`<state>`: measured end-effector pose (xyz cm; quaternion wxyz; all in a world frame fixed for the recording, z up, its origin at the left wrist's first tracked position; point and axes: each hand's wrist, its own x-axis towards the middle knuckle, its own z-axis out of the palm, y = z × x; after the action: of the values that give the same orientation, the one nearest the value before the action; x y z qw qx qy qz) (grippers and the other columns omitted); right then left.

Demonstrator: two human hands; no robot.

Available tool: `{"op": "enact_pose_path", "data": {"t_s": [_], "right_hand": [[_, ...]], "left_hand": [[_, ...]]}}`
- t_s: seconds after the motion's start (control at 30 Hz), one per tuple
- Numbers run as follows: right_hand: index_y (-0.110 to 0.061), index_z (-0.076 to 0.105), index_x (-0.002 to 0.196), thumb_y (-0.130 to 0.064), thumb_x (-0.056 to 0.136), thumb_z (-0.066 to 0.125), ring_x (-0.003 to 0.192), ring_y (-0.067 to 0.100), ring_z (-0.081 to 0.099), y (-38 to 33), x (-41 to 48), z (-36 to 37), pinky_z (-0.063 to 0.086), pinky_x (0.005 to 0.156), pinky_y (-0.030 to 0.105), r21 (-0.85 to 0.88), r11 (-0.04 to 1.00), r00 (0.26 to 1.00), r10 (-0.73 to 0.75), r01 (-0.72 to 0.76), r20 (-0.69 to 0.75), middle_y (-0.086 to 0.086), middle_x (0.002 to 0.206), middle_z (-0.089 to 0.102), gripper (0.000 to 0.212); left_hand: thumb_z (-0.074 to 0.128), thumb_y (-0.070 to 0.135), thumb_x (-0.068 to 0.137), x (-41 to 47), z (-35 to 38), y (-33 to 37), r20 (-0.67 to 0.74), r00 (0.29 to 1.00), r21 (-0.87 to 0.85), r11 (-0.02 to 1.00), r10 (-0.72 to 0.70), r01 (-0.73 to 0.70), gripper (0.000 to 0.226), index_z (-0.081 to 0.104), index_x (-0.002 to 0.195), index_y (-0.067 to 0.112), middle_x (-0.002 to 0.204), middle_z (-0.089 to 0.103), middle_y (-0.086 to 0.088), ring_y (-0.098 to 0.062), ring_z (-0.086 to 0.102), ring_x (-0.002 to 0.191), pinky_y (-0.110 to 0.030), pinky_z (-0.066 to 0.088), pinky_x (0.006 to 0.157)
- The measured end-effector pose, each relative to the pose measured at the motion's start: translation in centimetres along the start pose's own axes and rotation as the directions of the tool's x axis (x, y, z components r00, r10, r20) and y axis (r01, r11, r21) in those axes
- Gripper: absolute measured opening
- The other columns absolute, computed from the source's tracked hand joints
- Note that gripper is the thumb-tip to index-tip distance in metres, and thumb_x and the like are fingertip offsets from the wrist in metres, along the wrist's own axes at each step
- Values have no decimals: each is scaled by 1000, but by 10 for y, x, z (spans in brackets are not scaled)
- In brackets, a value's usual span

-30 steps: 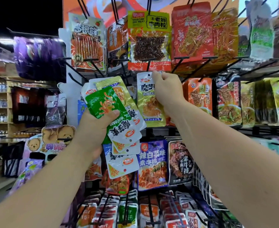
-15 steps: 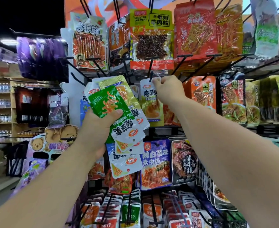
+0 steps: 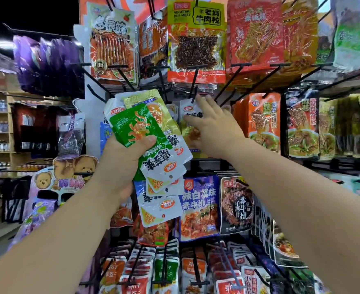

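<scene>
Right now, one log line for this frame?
left hand: grips packet bundle | right hand: open, at hung packet | hung packet: on peg

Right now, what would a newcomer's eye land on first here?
The left hand at centre, gripping a fan of snack packets with a green one on top. Beside it the right hand lies open, fingers spread on a hanging packet in the middle row. Above hangs a big yellow-topped packet.
</scene>
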<state>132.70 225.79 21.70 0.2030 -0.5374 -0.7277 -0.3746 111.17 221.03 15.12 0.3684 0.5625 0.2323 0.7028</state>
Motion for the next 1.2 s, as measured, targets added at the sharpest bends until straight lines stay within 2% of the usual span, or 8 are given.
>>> {"op": "enact_pose_path", "data": {"t_s": [0.33, 0.4, 0.47, 0.57, 0.67, 0.9, 1.03, 1.2], "right_hand": [[-40, 0, 164, -69, 101, 33, 156, 37, -22, -4, 24, 28, -12, 120, 65, -177, 984, 961, 67, -19, 268, 6, 173, -13, 77], [-38, 12, 164, -61, 103, 38, 158, 37, -11, -7, 24, 24, -5, 123, 65, -110, 993, 957, 62, -32, 282, 9, 174, 2, 70], [-27, 46, 152, -46, 106, 44, 149, 37, 30, -13, 21, 14, 28, 119, 58, 87, 993, 982, 64, -80, 179, 15, 158, 42, 50], [-2, 68, 100, -29, 108, 45, 85, 35, 60, -27, 6, -11, 48, 73, 43, 652, 740, 964, 261, -162, -57, 17, 95, 68, 36], [-11, 70, 105, -43, 106, 51, 87, 30, 67, -49, -20, -40, 55, 79, 51, 904, 415, 933, 355, -106, -53, 13, 96, 71, 37], [-38, 49, 144, -55, 70, 90, 126, 6, 47, -96, -60, -50, 43, 98, 30, 869, 494, 999, 47, -43, 23, -13, 140, 49, 87], [-42, 50, 142, -43, 78, 88, 108, -7, 43, -113, -66, -47, 44, 90, 24, 948, 313, 995, 94, -60, 32, -41, 112, 39, 75], [-38, 51, 144, -33, 93, 76, 113, -15, 41, -126, -67, -39, 41, 92, 19, 977, 212, 989, 146, -36, 5, -41, 115, 39, 57]], "left_hand": [[68, 4, 96, 0, -1, 1, 9, 1000, 1, 1000, 10, -10, 24, 67, 117, 18, 110, 79, -7, -29, 77, 101, -48, 62, 84], [69, 5, 96, 0, 1, 1, 7, 1000, 1, 1000, 11, -11, 24, 68, 116, 19, 112, 79, -7, -29, 76, 103, -52, 61, 90], [68, 4, 96, -1, 2, 1, 7, 1000, -5, 1000, 6, -5, 24, 68, 115, 20, 114, 78, -7, -30, 75, 106, -55, 59, 94], [69, 4, 97, -1, 2, 5, 2, 1000, -24, 1000, 5, -5, 22, 71, 111, 21, 114, 78, -8, -32, 75, 107, -59, 57, 97], [68, 3, 97, -6, 3, 9, 0, 1000, -43, 999, 12, -12, 22, 71, 113, 17, 113, 78, -10, -34, 75, 105, -58, 59, 94], [72, 1, 92, -27, -10, 21, -174, 983, -127, 991, -56, 34, 26, 70, 117, 5, 95, 80, -8, -27, 79, 83, -36, 62, 62], [74, 8, 93, -33, -21, 29, -190, 979, -127, 991, -69, 45, 26, 72, 119, 9, 104, 80, -9, -32, 78, 95, -47, 65, 78], [73, 15, 95, -42, -31, 35, -118, 993, -140, 990, -30, 13, 35, 68, 129, 16, 117, 78, -6, -29, 75, 106, -49, 64, 84]]}}
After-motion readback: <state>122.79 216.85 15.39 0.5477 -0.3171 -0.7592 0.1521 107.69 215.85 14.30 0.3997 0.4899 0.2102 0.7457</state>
